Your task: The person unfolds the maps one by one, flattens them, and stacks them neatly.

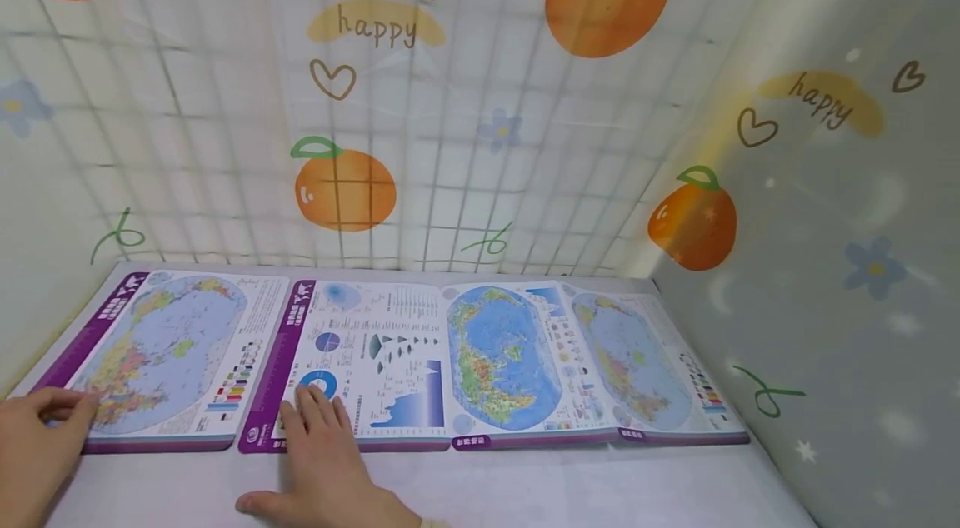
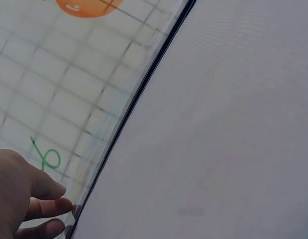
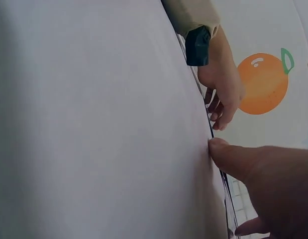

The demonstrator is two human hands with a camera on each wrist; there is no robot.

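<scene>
A world map sheet [image 1: 180,320] with a purple band lies flat at the left in the head view. To its right lies a fold-out sheet: a chart panel [image 1: 408,328], a relief map panel [image 1: 498,353] and another world map panel [image 1: 622,353]. My left hand [image 1: 41,449] rests at the left sheet's near-left corner, fingers loosely bent; its fingertips also show in the left wrist view [image 2: 44,214]. The right hand [image 1: 326,461] lies with straight fingers on the chart panel's near-left part, thumb spread on the table. In the right wrist view, part of that hand [image 3: 278,184] shows.
The white table surface [image 1: 525,486] runs along the front. A curtain [image 1: 420,112] printed with oranges hangs over a wire grid behind the sheets. More printed curtain [image 1: 847,345] closes off the right side.
</scene>
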